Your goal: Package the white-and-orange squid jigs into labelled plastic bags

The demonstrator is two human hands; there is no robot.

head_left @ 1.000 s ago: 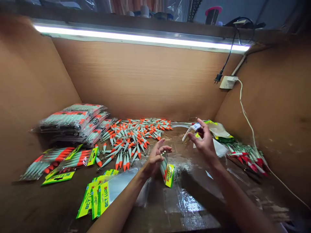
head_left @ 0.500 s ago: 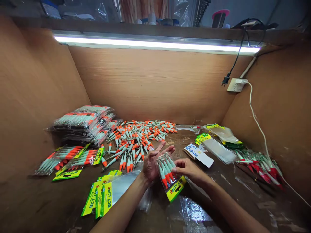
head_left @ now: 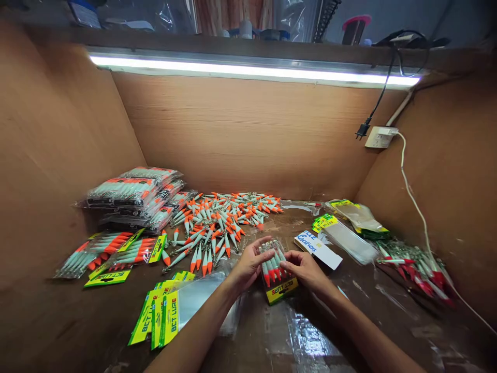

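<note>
A small clear packet of orange-and-white lures (head_left: 275,269) with a yellow header card stands upright on the wooden table, held between both hands. My left hand (head_left: 248,265) grips its left edge, fingers curled round the top. My right hand (head_left: 305,268) pinches its right side. Just behind lies a loose heap of orange-tipped lures (head_left: 217,220). Empty yellow-headed bags (head_left: 171,311) lie by my left forearm.
Stacked filled packets (head_left: 134,197) sit at the back left, with more filled packets (head_left: 108,251) in front of them. A white card (head_left: 316,247), clear bags (head_left: 351,228) and red lures (head_left: 417,267) lie on the right. Wooden walls (head_left: 252,140) enclose the table; a white cable (head_left: 417,207) hangs on the right wall.
My right hand left the white card on the table and came to the packet. My left hand, earlier open under the packet, has closed on it, and the packet now stands upright.
</note>
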